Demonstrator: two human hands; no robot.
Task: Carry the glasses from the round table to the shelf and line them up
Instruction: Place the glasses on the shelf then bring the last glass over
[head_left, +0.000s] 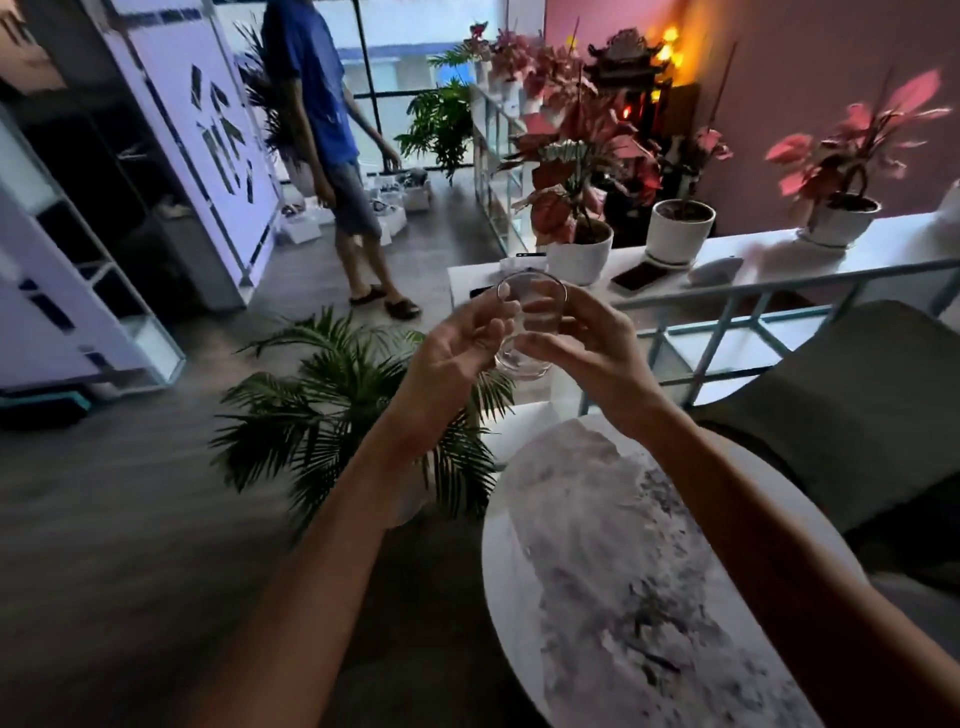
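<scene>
Both hands grip one glass (531, 300), held upright in mid-air: left hand (457, 353) at its 9 o'clock, right hand (584, 343) at 3. It hangs 12 o'clock of the table (597, 545), before the shelf (763, 252). Fingers hide its middle; outlines are blurred.

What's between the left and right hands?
One clear glass, upright, held by the left hand and right hand from either side. Shown in the head view.

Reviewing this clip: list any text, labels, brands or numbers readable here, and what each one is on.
None legible.
Dark marks on the panel: too broken and angled to read.
Faint print on the blue shirt: blurred.
The glass: no marking seen.
</scene>
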